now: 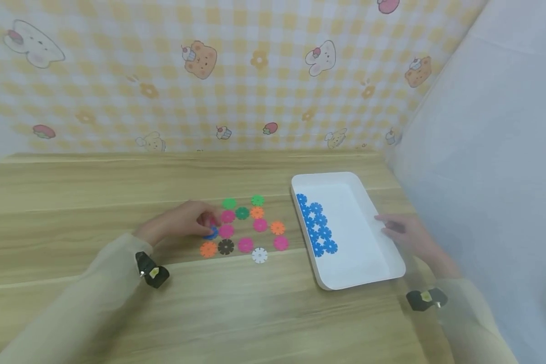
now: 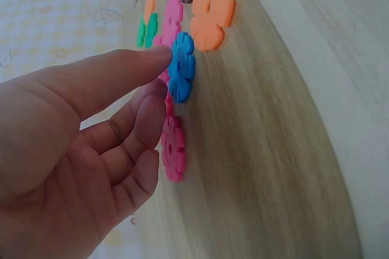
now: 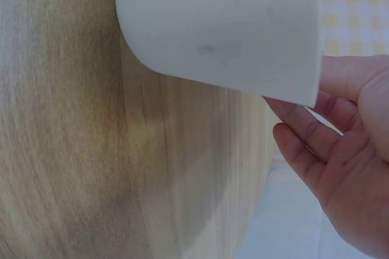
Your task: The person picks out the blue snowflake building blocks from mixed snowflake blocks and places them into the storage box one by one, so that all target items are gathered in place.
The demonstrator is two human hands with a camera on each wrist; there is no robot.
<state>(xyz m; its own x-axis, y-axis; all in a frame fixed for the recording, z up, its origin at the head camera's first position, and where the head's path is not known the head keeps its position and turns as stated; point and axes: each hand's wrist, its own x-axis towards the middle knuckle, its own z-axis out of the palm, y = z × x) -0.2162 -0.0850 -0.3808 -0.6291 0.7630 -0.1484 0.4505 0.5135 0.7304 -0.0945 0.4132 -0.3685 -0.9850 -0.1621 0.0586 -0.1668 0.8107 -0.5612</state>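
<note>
Near the middle of the table, my left hand (image 1: 187, 221) has its thumb and fingertips at the edge of a blue snowflake disc (image 2: 182, 69), pinching it low over the wood. A pink disc (image 2: 172, 149) lies beside it, partly behind the fingers. On the right, my right hand (image 1: 407, 233) holds the side rim of a white tray (image 1: 361, 242). In the right wrist view the fingers reach under the tray's edge (image 3: 267, 82), while the thumb is mostly hidden behind it. Several blue discs (image 1: 319, 220) lie flat along the tray's left side.
Loose discs spread between the left hand and the tray: pink (image 1: 245, 245), orange (image 1: 277, 227), green (image 1: 257, 200), black (image 1: 226, 246) and white (image 1: 260, 255). A checked cloth (image 1: 255, 76) hangs behind the table, and a white sheet (image 1: 491, 126) borders the right side.
</note>
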